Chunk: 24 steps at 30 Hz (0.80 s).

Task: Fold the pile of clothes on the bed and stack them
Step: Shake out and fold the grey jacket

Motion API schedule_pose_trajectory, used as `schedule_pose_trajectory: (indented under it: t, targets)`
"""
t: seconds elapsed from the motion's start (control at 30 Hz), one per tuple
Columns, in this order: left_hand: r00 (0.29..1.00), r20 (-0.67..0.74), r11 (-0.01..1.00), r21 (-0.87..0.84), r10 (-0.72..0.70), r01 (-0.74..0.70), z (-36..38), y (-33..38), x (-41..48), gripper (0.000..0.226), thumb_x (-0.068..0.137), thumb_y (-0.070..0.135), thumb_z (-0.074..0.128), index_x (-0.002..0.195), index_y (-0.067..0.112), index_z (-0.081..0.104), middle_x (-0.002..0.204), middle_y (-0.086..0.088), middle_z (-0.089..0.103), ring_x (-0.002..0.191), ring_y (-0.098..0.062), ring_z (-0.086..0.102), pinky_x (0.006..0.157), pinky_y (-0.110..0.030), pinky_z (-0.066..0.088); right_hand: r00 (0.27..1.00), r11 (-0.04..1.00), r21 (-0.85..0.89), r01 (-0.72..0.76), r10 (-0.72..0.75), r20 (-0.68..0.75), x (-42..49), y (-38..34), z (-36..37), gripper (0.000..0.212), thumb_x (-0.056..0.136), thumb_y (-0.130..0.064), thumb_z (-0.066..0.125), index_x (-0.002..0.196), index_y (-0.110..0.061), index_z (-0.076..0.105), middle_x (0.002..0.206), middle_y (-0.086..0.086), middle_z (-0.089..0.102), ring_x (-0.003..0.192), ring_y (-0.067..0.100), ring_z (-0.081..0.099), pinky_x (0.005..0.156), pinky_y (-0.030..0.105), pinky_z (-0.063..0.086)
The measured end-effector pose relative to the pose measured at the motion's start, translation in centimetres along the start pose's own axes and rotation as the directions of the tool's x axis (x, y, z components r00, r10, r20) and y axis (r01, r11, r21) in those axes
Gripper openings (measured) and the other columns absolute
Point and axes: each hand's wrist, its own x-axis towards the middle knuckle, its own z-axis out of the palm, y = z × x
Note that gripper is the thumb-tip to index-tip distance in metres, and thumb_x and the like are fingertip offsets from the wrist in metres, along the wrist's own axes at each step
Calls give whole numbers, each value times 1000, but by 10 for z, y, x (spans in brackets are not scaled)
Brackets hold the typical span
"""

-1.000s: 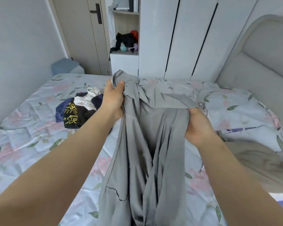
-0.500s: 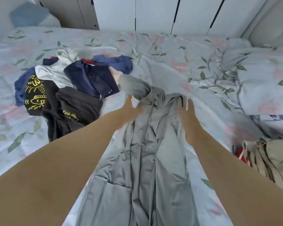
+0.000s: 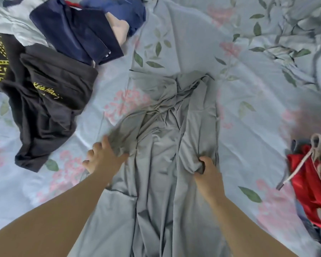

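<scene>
The grey garment (image 3: 167,145) is laid lengthwise down the middle of the bed (image 3: 248,108), rumpled and twisted at its far end, and the spreading-out step looks to be in hand. A bunch of its cloth on the right side is clenched in the right grip (image 3: 208,175), fingers curled tight round it. The left grip (image 3: 102,160) is set at the garment's left edge, fingers splayed and touching the cloth; whether a fold is pinched under the thumb cannot be told, as that spot is blurred. The fabric is judged thin, soft and a little slippery: light to lift and without stiffness, so it will likely sag and crease wherever it is not supported. It would best be taken at the seams or hemmed edges, both sides at once, and drawn taut rather than pushed. Off to the left the pile of dark clothes (image 3: 50,93) is seen unfolded; a red garment (image 3: 304,175) is seen at the right edge.
</scene>
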Motion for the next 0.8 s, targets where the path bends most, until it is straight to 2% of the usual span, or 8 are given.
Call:
schedule_pose_trajectory:
  t: [0.13,0.27,0.37,0.4,0.5,0.57,0.63,0.8]
  targets:
    - [995,43,950,-303,93,-76,-17,12,-14,15,88,30,52,100,21,54,89,-5,64,72,-23,56,64,-30,44,931,931,321,-171,260,-256,19,15,-31,18,81,2,48,86,-12,57,89,20,65,87,39,63,80,49,52]
    - [926,128,750,-631,354,-200,-20,49,-79,20,89,23,56,106,32,53,87,4,61,76,-15,58,65,-24,46,779,866,422,-270,454,-432,17,32,-60,28,85,-1,49,111,-8,56,109,20,59,89,33,57,72,33,41]
    - [458,616,751,-626,641,-210,-7,63,-128,35,91,26,56,123,39,51,115,14,62,96,1,57,77,-11,45,875,886,424,-190,349,-336,1,17,-55,16,88,-8,49,103,-7,56,99,21,59,78,23,49,67,31,36]
    - [432,640,756,-629,635,-180,-1,62,-131,35,94,23,53,127,34,52,120,13,61,98,3,57,76,-7,42,919,878,448,-167,303,-252,-6,10,-51,10,90,-10,48,94,-6,56,95,25,59,77,24,50,67,34,40]
    - [814,413,586,-802,408,114,-3,51,-125,33,94,-1,40,113,16,61,107,-5,66,84,-11,62,64,-14,49,977,877,440,-193,215,0,-23,-6,-29,14,94,-22,49,81,-17,52,81,14,58,74,25,54,76,47,47]
    - [986,114,700,-714,123,-5,2,35,-105,33,94,1,40,117,18,57,116,-9,61,92,-24,61,76,-31,53,975,897,386,-216,180,127,-35,-14,-8,17,91,-33,56,95,-21,46,83,2,54,74,17,54,69,37,46]
    - [999,18,852,-523,34,-19,13,13,-90,35,94,18,48,129,23,46,130,-8,48,108,-32,54,90,-44,47,961,901,349,-259,203,189,-40,-15,14,38,84,-33,67,108,-22,39,96,3,52,85,17,56,72,30,46]
    - [912,395,954,-300,111,14,40,-13,-79,53,80,43,68,121,19,43,109,-2,56,100,-27,58,79,-32,46,936,978,-32,-208,209,282,-47,-5,32,13,85,-19,59,81,-9,53,71,1,53,70,20,52,59,29,36]
